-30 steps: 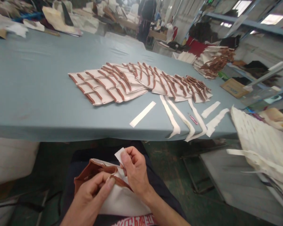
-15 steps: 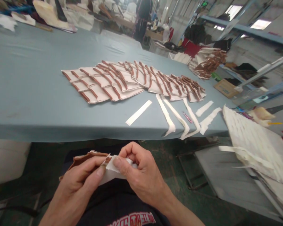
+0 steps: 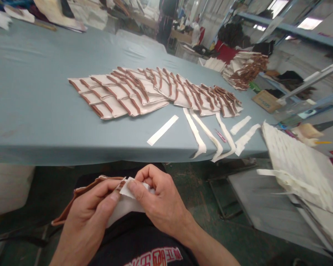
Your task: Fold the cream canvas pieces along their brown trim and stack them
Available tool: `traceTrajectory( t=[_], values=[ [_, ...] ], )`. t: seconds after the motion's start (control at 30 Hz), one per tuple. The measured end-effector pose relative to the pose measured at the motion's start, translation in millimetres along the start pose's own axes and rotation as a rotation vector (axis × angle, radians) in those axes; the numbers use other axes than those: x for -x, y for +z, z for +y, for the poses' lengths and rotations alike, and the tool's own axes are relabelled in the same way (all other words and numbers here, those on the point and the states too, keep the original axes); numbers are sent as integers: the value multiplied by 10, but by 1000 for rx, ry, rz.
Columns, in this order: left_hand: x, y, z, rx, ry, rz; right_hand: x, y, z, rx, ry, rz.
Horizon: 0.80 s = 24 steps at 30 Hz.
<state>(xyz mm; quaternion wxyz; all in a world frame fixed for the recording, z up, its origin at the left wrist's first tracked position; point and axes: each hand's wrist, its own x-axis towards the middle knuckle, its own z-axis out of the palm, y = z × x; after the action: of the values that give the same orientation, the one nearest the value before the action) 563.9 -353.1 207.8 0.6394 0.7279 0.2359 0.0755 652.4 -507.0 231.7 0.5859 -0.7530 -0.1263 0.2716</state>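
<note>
Over my lap, my left hand (image 3: pixel 96 207) pinches the brown-edged border of a white fabric piece (image 3: pixel 124 207), whose brown trim (image 3: pixel 86 185) runs out behind that hand to the left. My right hand (image 3: pixel 158 197) is closed close beside it, thumb on top, gripping a short white strip (image 3: pixel 127 189) against the same edge. Part of the strip and the fabric's right end are hidden under my right fingers. Beyond them, on the blue-green table (image 3: pixel 44 122), overlapping white pieces with brown edging (image 3: pixel 113 92) lie in a long fanned row.
Several white strips (image 3: pixel 192 131) hang toward the table's front edge, with a lone strip (image 3: pixel 163 130) and a small pink tool (image 3: pixel 220 135) nearby. At right, a slanted board (image 3: pixel 302 166) carries more strips. A person (image 3: pixel 165 22) stands at the back.
Both hands have shifted slightly left with the fabric, and more of its brown trim shows at the left. The white strip stays pinched under my right thumb. The view has tilted a little.
</note>
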Motion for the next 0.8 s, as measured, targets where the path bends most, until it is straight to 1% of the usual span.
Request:
traceTrajectory(
  t=[0.2, 0.43, 0.57, 0.67, 0.8],
  values=[
    [14, 27, 6, 70, -48, 16, -16, -2, 10, -6, -12, 2],
    [-11, -5, -42, 106, -58, 13, 8, 35, 9, 25, -37, 35],
    [-5, 17, -17, 122, -70, 35, 15, 64, 9, 45, -36, 47],
    [4, 57, 38, 114, -49, 51, 24, 97, 14, 63, -19, 61],
    [24, 95, 75, 12, 41, 89, 42, 148, 33, 82, -20, 79]
  ],
)
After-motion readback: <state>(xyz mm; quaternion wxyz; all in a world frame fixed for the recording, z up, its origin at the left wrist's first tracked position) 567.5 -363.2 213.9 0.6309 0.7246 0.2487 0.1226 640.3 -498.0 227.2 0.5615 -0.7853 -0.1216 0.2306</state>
